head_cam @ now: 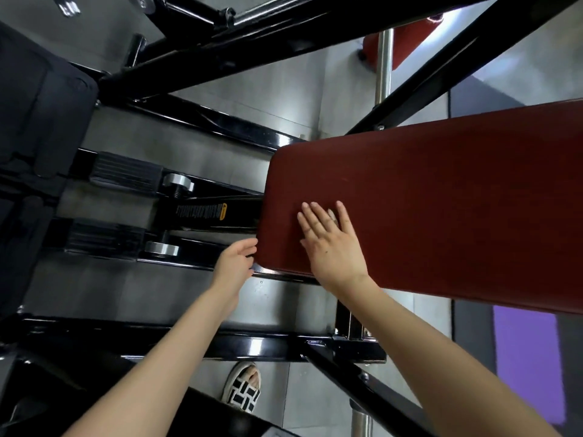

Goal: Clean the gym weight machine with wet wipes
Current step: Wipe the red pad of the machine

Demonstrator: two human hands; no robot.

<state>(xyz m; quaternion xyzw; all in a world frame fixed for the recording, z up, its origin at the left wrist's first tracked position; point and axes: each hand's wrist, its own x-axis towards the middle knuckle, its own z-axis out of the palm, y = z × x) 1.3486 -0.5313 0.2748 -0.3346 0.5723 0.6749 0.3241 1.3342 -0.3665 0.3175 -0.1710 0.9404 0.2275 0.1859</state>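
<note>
The weight machine's black steel frame [252, 345] spreads across the whole view, its beams crossing from 11 o'clock down to 5 o'clock over a grey tiled floor [277, 86]. Its long red pad [441, 200] reaches in from 3 o'clock, and its rounded end stops near the centre.

The right hand [331, 244] lies palm down on that end of the pad, just past centre toward 4 o'clock. Its grip is fully spread, the fingers [312, 219] straight and pressed flat on the vinyl, curled round nothing. A small pale patch shows between two of the fingers. I cannot tell whether it is a wipe under the palm.

The left hand [235, 263] is at the pad's near corner, a little toward 7 o'clock from centre. Its fingers are loosely curved and touch the edge. I cannot tell whether that grip has closed on the corner or only rests against it.

At 9 o'clock two ribbed black footplates [126, 173] sit one above the other on the frame, each with a chrome knob [178, 181] beside it. A dark padded block [38, 121] fills the edge at 10 o'clock. A chrome post [385, 64] stands at 1 o'clock with another red cushion [407, 45] behind it. A sandalled foot [243, 386] stands on the tiles at 6 o'clock, and a purple mat [523, 357] lies at 4 o'clock.
</note>
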